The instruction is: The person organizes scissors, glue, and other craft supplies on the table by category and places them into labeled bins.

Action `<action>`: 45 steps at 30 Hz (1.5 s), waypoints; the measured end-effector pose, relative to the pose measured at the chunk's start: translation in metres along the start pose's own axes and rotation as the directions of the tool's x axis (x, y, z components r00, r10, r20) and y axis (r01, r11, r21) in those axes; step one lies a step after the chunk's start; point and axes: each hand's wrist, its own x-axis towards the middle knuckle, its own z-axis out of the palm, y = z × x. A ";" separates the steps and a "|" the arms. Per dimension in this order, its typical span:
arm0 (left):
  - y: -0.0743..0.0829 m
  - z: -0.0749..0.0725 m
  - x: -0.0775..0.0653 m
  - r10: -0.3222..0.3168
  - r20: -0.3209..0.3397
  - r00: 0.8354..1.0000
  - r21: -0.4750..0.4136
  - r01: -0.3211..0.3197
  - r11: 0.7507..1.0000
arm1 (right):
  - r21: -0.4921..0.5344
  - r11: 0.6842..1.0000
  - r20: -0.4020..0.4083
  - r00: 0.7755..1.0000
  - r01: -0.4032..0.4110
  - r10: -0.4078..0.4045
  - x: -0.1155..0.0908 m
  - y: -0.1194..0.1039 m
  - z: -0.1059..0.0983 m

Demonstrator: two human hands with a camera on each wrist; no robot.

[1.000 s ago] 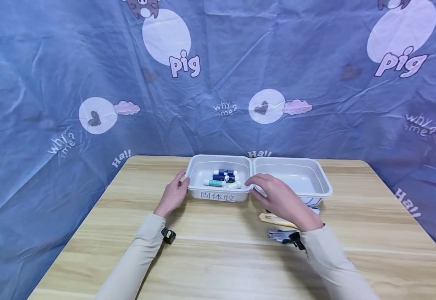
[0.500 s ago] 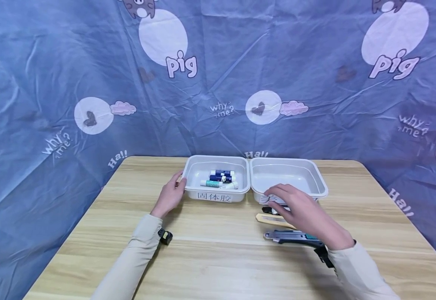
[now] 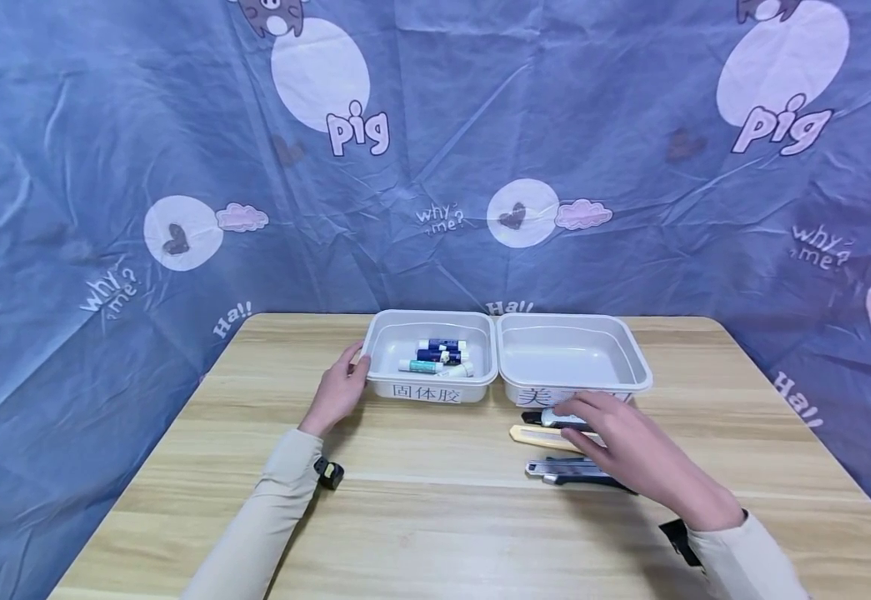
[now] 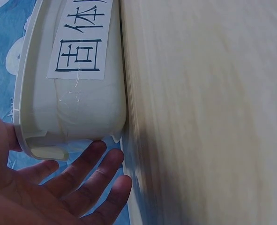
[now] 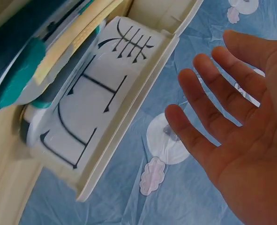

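Right hand (image 3: 626, 446) is hovering over the cutters, thumb parted from the spread, extended fingers, grasping nothing. Pale-and-black cutter (image 3: 555, 420) is lying just in front of the right bin (image 3: 570, 358), its right part hiding behind the fingers in the head view. Yellow cutter (image 3: 543, 437) is lying beside it, its right end disappearing behind the thumb. Dark cutter (image 3: 573, 471), silver along its blade side, is resting closest to the person. All three are lying on the table (image 3: 405, 525).

Left hand (image 3: 339, 387) is resting at the left bin's (image 3: 476, 391) outer end, thumb at the rim, fingers loosely spreading; cannot tell how firmly it is pressing. Tubes (image 3: 443, 356) are lying inside that bin.
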 end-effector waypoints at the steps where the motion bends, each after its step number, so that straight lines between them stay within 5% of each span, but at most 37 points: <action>1: 0.000 0.000 0.000 -0.001 0.000 1.000 -0.001 0.001 1.000 | -0.003 1.000 0.002 1.000 -0.003 0.003 -0.002 0.001 -0.001; 20: -0.003 -0.001 0.002 -0.002 -0.014 1.000 0.000 0.002 1.000 | -0.051 0.994 0.154 0.983 -0.095 0.102 -0.044 0.008 0.007; 45: -0.003 0.003 0.003 0.003 -0.013 1.000 -0.006 -0.003 1.000 | -0.053 0.998 0.110 0.993 -0.026 0.031 -0.061 0.015 0.024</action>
